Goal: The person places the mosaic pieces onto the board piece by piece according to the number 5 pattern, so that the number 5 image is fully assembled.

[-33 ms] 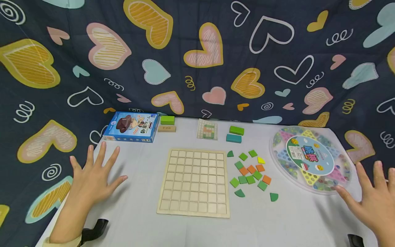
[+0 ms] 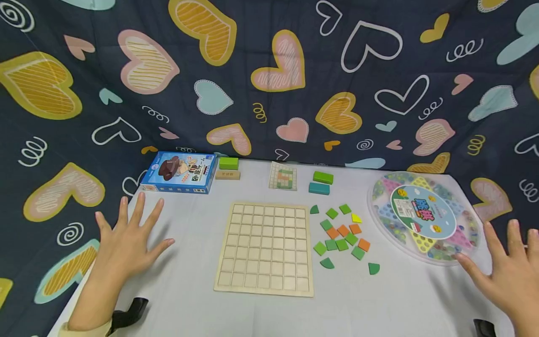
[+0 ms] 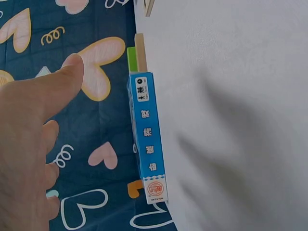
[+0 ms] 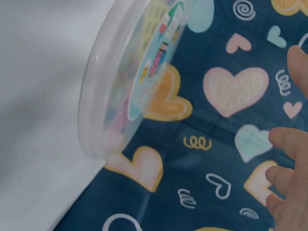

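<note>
right hand: cut off | wooden block: blurred marks, perhaps lettering

Head camera: worn on your head, facing forward and down, farthest off; spans the white tabletop, your left hand at 8 o'clock, right hand at 4. Left-wrist camera: close, looking past your hand at 9 o'clock; shares the blue game box with head view. Right-wrist camera: close, hand at 4 o'clock; shares the round Chinese-checkers case, at 11, with head view.
</note>
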The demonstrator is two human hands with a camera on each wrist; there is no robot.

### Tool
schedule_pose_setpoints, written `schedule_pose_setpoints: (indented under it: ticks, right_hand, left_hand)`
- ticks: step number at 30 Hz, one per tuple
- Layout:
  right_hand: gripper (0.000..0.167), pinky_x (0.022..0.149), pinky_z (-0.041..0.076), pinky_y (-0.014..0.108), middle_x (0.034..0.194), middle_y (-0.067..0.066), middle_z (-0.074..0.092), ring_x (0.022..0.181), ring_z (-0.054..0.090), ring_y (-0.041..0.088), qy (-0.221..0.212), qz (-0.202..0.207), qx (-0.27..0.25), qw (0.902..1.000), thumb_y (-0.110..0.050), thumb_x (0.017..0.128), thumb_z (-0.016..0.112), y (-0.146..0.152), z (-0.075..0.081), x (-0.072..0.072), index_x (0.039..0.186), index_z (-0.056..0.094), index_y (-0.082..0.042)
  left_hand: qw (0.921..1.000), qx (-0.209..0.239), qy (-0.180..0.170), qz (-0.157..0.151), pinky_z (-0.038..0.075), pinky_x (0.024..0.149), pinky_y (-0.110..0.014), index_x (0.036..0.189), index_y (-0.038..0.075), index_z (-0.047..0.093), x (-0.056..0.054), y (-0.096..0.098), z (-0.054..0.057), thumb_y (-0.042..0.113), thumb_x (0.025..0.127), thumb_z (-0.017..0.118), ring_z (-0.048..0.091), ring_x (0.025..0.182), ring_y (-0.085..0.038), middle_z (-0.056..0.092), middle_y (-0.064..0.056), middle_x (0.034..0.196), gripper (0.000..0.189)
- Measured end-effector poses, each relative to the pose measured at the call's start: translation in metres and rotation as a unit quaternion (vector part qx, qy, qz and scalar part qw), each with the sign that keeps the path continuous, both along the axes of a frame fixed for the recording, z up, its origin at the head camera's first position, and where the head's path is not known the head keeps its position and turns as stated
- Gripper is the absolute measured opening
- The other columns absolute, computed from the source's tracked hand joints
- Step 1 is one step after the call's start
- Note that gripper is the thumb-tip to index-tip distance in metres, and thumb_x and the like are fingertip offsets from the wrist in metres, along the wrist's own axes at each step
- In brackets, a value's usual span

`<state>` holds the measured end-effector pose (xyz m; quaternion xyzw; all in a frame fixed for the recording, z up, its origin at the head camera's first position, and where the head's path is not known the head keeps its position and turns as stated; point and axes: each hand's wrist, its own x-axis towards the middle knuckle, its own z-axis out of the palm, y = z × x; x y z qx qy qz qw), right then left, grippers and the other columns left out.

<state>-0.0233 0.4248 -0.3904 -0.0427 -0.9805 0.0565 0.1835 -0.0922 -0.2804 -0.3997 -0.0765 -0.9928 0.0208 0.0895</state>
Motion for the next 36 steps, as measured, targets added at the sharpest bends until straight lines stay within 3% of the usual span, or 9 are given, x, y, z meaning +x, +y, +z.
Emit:
schedule_pose_setpoints:
  ticks: [10, 13, 15, 20, 23, 25, 29, 33, 36]
  right_hand:
    - [0.105, 0.101, -0.014, 0.077, 0.154, 0.023, -0.016, 0.140, -0.026, 0.039, -0.101, -0.041, 0.033, 0.9935, -0.070, 0.080, 0.052, -0.008, 0.003, -0.009, 0.152, 0.004, -0.012]
    - [0.097, 0.104, -0.010, 0.074, 0.157, 0.022, -0.004, 0.144, -0.015, 0.038, -0.073, 0.001, 0.023, 0.9971, -0.062, 0.083, 0.057, -0.019, 0.003, -0.017, 0.152, 0.013, -0.009]
    - [0.087, 0.107, 0.003, 0.073, 0.156, 0.024, 0.013, 0.145, 0.002, 0.040, -0.025, 0.056, -0.002, 0.9981, -0.049, 0.085, 0.062, -0.030, 0.001, -0.024, 0.149, 0.024, -0.005]
    - [0.065, 0.107, 0.030, 0.058, 0.140, 0.024, 0.044, 0.126, 0.041, 0.046, 0.029, 0.187, -0.099, 0.9770, -0.021, 0.083, 0.071, -0.072, -0.007, -0.052, 0.141, 0.044, -0.006]
    - [0.058, 0.099, 0.039, 0.057, 0.134, 0.022, 0.051, 0.120, 0.048, 0.044, -0.007, 0.220, -0.154, 0.9631, -0.017, 0.084, 0.071, -0.102, -0.014, -0.074, 0.137, 0.048, -0.007]
    - [0.055, 0.091, 0.043, 0.060, 0.132, 0.020, 0.054, 0.117, 0.051, 0.043, -0.045, 0.235, -0.186, 0.9528, -0.018, 0.085, 0.070, -0.122, -0.019, -0.090, 0.134, 0.050, -0.006]
    - [0.050, 0.095, 0.045, 0.058, 0.132, 0.017, 0.056, 0.118, 0.053, 0.040, -0.131, 0.262, -0.258, 0.9207, -0.019, 0.087, 0.068, -0.159, -0.031, -0.125, 0.132, 0.053, -0.005]
    - [0.050, 0.102, 0.043, 0.053, 0.133, 0.014, 0.055, 0.123, 0.051, 0.037, -0.208, 0.268, -0.289, 0.8953, -0.019, 0.087, 0.069, -0.189, -0.042, -0.155, 0.132, 0.054, -0.004]
    - [0.045, 0.102, 0.043, 0.051, 0.130, 0.013, 0.057, 0.122, 0.051, 0.034, -0.239, 0.263, -0.269, 0.8950, -0.018, 0.085, 0.070, -0.200, -0.048, -0.171, 0.127, 0.059, -0.005]
  left_hand:
    - [0.9999, -0.007, 0.010, -0.009, -0.019, 0.099, -0.075, 0.153, 0.028, 0.009, -0.007, 0.008, 0.003, 0.066, 0.076, 0.061, -0.011, 0.141, -0.048, -0.010, -0.014, 0.159, 0.101]
    - [0.9995, -0.006, 0.012, -0.028, -0.014, 0.101, -0.076, 0.153, 0.027, 0.012, -0.010, 0.014, 0.002, 0.065, 0.075, 0.062, -0.003, 0.142, -0.049, -0.003, -0.017, 0.159, 0.100]
    - [0.9990, -0.004, 0.009, -0.044, -0.005, 0.103, -0.077, 0.153, 0.027, 0.013, -0.014, 0.021, -0.001, 0.064, 0.075, 0.063, 0.006, 0.141, -0.050, 0.005, -0.019, 0.159, 0.099]
    - [0.9940, 0.031, -0.031, -0.100, 0.021, 0.105, -0.072, 0.153, 0.029, 0.014, -0.023, 0.048, -0.014, 0.063, 0.076, 0.064, 0.026, 0.137, -0.049, 0.017, -0.019, 0.157, 0.098]
    - [0.9808, 0.098, -0.076, -0.150, 0.029, 0.106, -0.066, 0.152, 0.028, 0.021, -0.029, 0.067, -0.025, 0.059, 0.075, 0.069, 0.030, 0.138, -0.043, 0.022, -0.016, 0.156, 0.096]
    - [0.9657, 0.152, -0.113, -0.177, 0.032, 0.107, -0.062, 0.151, 0.028, 0.027, -0.034, 0.077, -0.032, 0.056, 0.073, 0.073, 0.033, 0.138, -0.040, 0.027, -0.014, 0.155, 0.094]
    - [0.9333, 0.239, -0.176, -0.202, 0.034, 0.107, -0.059, 0.147, 0.025, 0.036, -0.043, 0.091, -0.043, 0.047, 0.070, 0.079, 0.034, 0.138, -0.036, 0.031, -0.013, 0.153, 0.091]
    - [0.9232, 0.253, -0.201, -0.208, 0.028, 0.111, -0.059, 0.145, 0.019, 0.040, -0.050, 0.096, -0.049, 0.041, 0.069, 0.081, 0.028, 0.141, -0.036, 0.030, -0.013, 0.154, 0.089]
    - [0.9228, 0.240, -0.209, -0.216, 0.023, 0.113, -0.059, 0.144, 0.015, 0.042, -0.054, 0.100, -0.051, 0.038, 0.068, 0.082, 0.026, 0.142, -0.036, 0.028, -0.014, 0.155, 0.089]
